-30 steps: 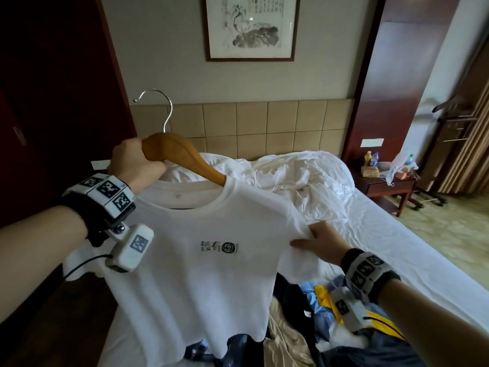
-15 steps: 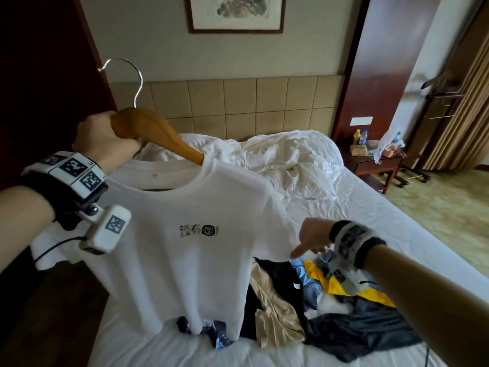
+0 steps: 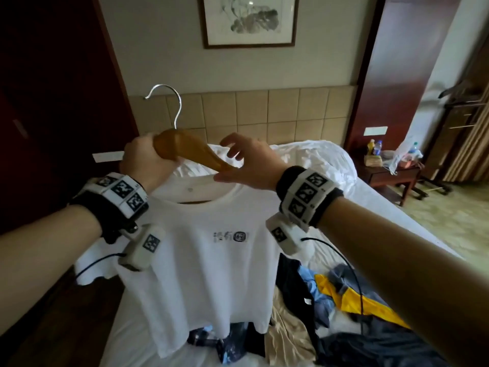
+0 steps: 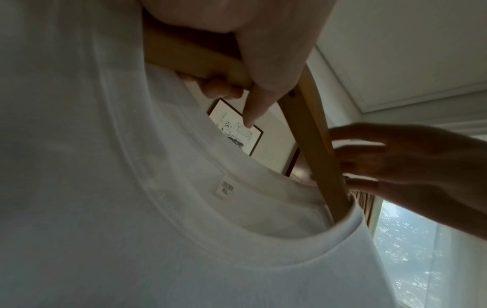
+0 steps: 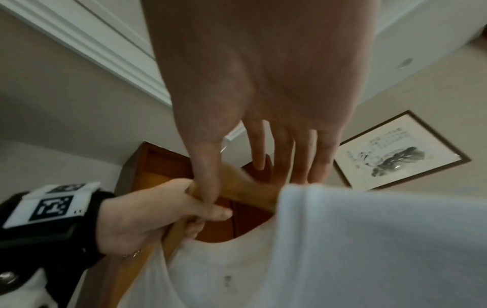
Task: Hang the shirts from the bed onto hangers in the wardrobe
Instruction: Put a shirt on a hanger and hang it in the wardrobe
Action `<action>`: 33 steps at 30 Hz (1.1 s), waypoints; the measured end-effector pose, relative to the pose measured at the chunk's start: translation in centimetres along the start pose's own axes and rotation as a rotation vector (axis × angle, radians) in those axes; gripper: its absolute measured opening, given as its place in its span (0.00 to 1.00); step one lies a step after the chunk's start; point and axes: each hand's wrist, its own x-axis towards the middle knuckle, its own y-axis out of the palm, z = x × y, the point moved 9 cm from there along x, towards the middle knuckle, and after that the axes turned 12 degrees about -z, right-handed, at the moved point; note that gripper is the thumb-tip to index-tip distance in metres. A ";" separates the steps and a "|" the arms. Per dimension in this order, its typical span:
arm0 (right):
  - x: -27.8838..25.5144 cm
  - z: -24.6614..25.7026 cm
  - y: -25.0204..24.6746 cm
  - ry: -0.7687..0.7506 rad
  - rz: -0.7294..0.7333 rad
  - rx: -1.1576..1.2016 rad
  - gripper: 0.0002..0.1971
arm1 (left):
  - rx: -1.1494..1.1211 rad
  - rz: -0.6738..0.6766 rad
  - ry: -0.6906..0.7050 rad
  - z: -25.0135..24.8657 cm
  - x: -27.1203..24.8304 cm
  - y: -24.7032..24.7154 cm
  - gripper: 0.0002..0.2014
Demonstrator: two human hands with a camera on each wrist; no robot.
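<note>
A white T-shirt (image 3: 211,274) with a small dark chest print hangs on a wooden hanger (image 3: 190,149) with a metal hook (image 3: 169,102), held up over the bed. My left hand (image 3: 143,160) grips the hanger's left arm just below the hook; in the right wrist view its fingers (image 5: 205,214) wrap the wood. My right hand (image 3: 246,162) is at the hanger's right arm beside the collar, fingers spread and loose. In the left wrist view its fingers (image 4: 368,150) touch the wooden arm (image 4: 313,145) above the neckline (image 4: 237,235).
A pile of dark, yellow, blue and beige clothes (image 3: 330,300) lies on the white bed (image 3: 383,221) under the shirt. A crumpled duvet (image 3: 317,160) sits at the headboard. A nightstand (image 3: 391,176) with bottles stands right. A dark wooden panel (image 3: 53,102) fills the left.
My right hand has let go of the shirt's side and risen to the hanger's right arm by the collar. The left hand keeps its grip on the hanger.
</note>
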 end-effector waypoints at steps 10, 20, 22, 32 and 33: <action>2.0 2.3 3.6 0.080 -0.061 0.001 0.16 | -0.196 0.288 0.112 0.3 -1.4 1.4 0.28; 2.7 2.2 0.9 0.059 -0.107 0.079 0.17 | 0.034 0.588 -0.025 10.8 -2.6 -1.0 0.20; 2.6 2.7 0.7 0.046 -0.096 0.080 0.13 | 0.014 0.607 -0.093 13.0 -3.1 -1.1 0.19; 2.3 4.0 -0.7 -0.004 -0.141 0.113 0.16 | 0.215 0.568 -0.411 25.2 -7.7 -2.7 0.28; 2.3 4.0 -0.9 0.000 -0.148 0.117 0.16 | 0.252 0.578 -0.415 26.0 -8.3 -2.6 0.28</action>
